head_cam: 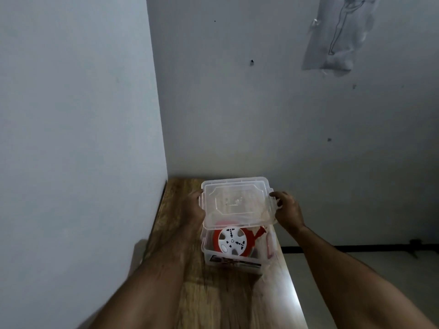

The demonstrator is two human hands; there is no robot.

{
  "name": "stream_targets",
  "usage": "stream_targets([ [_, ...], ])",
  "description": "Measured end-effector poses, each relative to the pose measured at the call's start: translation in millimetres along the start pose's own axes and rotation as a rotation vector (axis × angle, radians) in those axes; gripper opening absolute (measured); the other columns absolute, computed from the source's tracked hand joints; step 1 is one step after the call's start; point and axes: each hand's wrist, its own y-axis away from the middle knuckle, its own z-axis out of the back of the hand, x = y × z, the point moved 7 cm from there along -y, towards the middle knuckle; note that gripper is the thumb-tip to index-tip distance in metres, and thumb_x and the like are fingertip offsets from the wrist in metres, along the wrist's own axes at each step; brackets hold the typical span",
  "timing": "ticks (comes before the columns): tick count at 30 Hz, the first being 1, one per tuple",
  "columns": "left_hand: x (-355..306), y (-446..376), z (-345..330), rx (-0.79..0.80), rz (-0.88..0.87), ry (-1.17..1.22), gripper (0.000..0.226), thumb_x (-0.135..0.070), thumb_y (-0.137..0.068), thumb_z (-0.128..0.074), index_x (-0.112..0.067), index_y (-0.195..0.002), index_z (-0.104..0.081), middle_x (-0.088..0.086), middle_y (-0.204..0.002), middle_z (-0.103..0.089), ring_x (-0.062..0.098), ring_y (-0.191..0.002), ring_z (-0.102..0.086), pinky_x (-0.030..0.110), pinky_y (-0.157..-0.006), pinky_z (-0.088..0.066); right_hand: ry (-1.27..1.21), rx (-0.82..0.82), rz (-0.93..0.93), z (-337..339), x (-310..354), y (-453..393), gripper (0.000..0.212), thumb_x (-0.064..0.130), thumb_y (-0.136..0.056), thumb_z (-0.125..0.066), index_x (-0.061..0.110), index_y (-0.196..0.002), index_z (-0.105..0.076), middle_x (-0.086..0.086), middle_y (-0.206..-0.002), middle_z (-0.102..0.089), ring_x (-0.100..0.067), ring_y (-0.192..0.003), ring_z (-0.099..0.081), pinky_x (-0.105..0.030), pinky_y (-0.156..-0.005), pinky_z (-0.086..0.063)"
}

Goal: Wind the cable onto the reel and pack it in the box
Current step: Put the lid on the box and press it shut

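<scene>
A clear plastic box (209, 254) stands on a narrow wooden table (209, 295). Inside it lies the red cable reel (231, 241) with a white socket face, seen through the gap at the front. A clear lid (237, 201) hovers tilted above the box, its far edge raised. My left hand (198, 206) grips the lid's left edge and my right hand (288, 210) grips its right edge. The back half of the reel is hidden under the lid.
The table sits in a corner, with a grey wall (71, 138) close on the left and another behind. A plastic bag (337, 36) is taped high on the back wall. The floor (356, 269) drops away right of the table.
</scene>
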Motion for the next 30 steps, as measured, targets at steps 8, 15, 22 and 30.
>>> stream_targets([
  [8, 0, 9, 11, -0.020, -0.085, 0.047, 0.030, 0.002, -0.094, -0.070, 0.005, -0.124, -0.071, 0.022, -0.120, -0.074, 0.035, -0.111, -0.071, 0.042, -0.093, -0.060, -0.036, -0.041, 0.109, 23, -1, 24, 0.030, -0.011, -0.082, -0.073, 0.004, -0.109, -0.075, -0.013, -0.108, -0.064, -0.026, -0.086, -0.062, -0.042, -0.076, -0.059],
  [15, 3, 12, 7, -0.002, -0.026, 0.007, 0.026, -0.019, -0.097, -0.072, 0.001, -0.113, -0.075, 0.017, -0.106, -0.078, 0.028, -0.094, -0.073, 0.029, -0.073, -0.055, -0.257, -0.023, -0.021, 20, -8, 35, 0.012, 0.008, -0.095, -0.067, 0.005, -0.107, -0.070, -0.012, -0.096, -0.071, -0.028, -0.087, -0.065, -0.041, -0.077, -0.055],
  [22, 17, 19, 4, -0.016, 0.068, -0.073, 0.031, -0.024, -0.099, -0.069, 0.006, -0.096, -0.074, 0.015, -0.083, -0.072, 0.019, -0.069, -0.063, 0.019, -0.050, -0.039, -0.290, 0.059, -0.139, -1, -20, 46, 0.015, 0.019, -0.101, -0.061, 0.008, -0.106, -0.070, -0.005, -0.080, -0.067, -0.022, -0.074, -0.063, -0.030, -0.063, -0.049],
  [30, 43, 33, -12, 0.065, 0.147, -0.235, 0.031, -0.030, -0.099, -0.069, 0.001, -0.093, -0.068, 0.015, -0.089, -0.072, 0.024, -0.079, -0.069, 0.024, -0.064, -0.050, -0.111, 0.118, -0.225, -22, -37, 62, 0.043, 0.021, -0.100, -0.062, 0.001, -0.137, -0.058, -0.021, -0.123, -0.069, -0.033, -0.112, -0.067, -0.048, -0.095, -0.055],
])
